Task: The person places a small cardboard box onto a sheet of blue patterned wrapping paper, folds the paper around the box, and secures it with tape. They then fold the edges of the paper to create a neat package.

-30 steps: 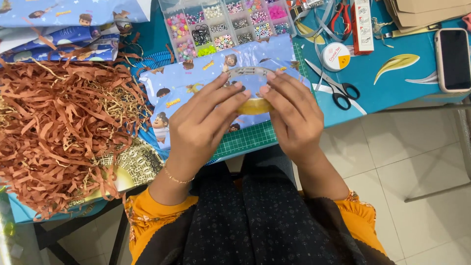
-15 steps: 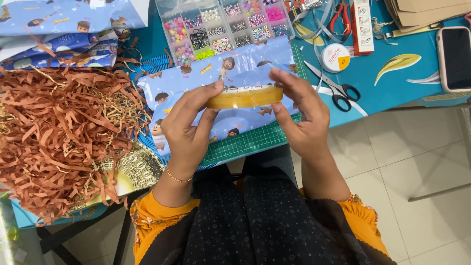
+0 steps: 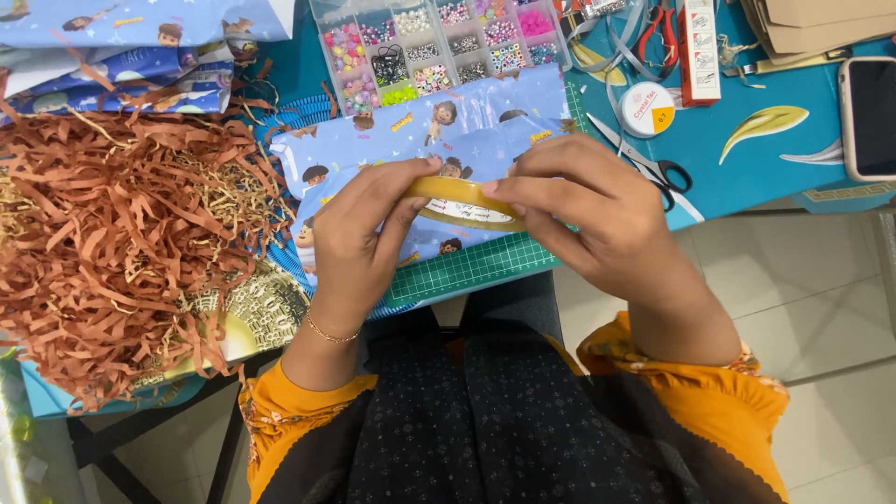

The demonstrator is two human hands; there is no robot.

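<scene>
From the head view, the left hand [image 3: 359,233] and the right hand [image 3: 588,210] both curl around a yellow tape roll [image 3: 464,203], fingers closed on its rim from either side. The roll is held just above the blue printed wrapping paper [image 3: 420,131]. Beyond that paper lies a bead organiser box [image 3: 439,47], right of it scissors [image 3: 653,168], left of it brown shredded paper [image 3: 112,243].

Left hand [image 3: 359,238] and right hand [image 3: 593,210] grip a yellow tape roll [image 3: 464,203] between them, above blue printed wrapping paper [image 3: 467,121]. Brown shredded paper [image 3: 112,243] lies left; bead organiser box [image 3: 439,47] behind; scissors [image 3: 653,168] right, on tabletop [image 3: 747,168].
</scene>
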